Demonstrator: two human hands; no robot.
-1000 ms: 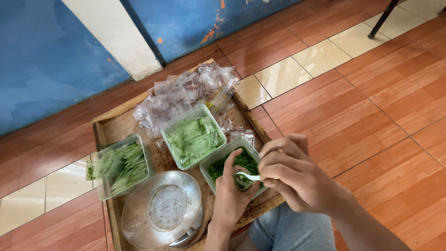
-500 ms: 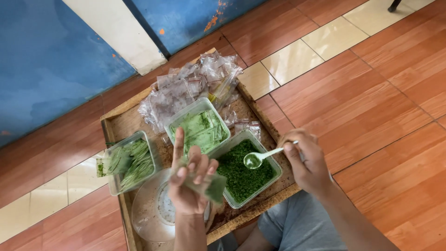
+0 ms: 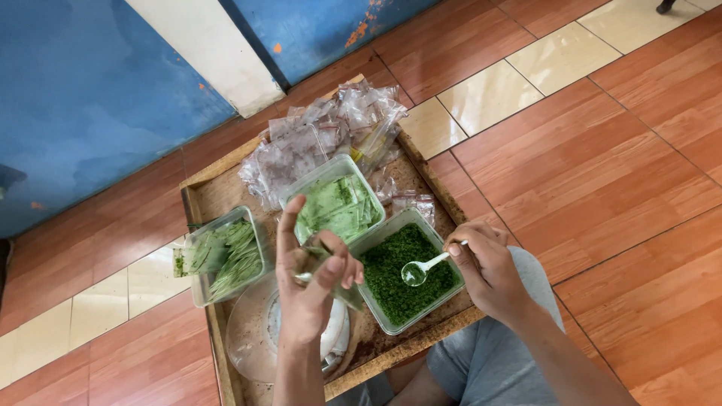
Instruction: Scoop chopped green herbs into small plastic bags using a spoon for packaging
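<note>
Packets: clear plastic bags (image 3: 323, 135) lay heaped at the tray's (image 3: 203, 197) far end, filled green packets in two tubs (image 3: 335, 203) (image 3: 222, 256).
Left hand (image 3: 308, 289): you pinched a small clear packet (image 3: 331, 280), index finger raised.
Right hand (image 3: 489, 271): you gripped a white spoon (image 3: 423, 268) over the tub of chopped greens (image 3: 402, 271).
Change: half a second before, the spoon sat higher (now dipped).
Room: open tiled floor (image 3: 602, 165) to your right.

Head view, steeply down, close.

The wooden tray (image 3: 226, 192) is crowded: three tubs, a heap of plastic bags (image 3: 316, 139) and a round lid (image 3: 252, 342) fill it. Open floor (image 3: 602, 150) lies right of the tray.
</note>
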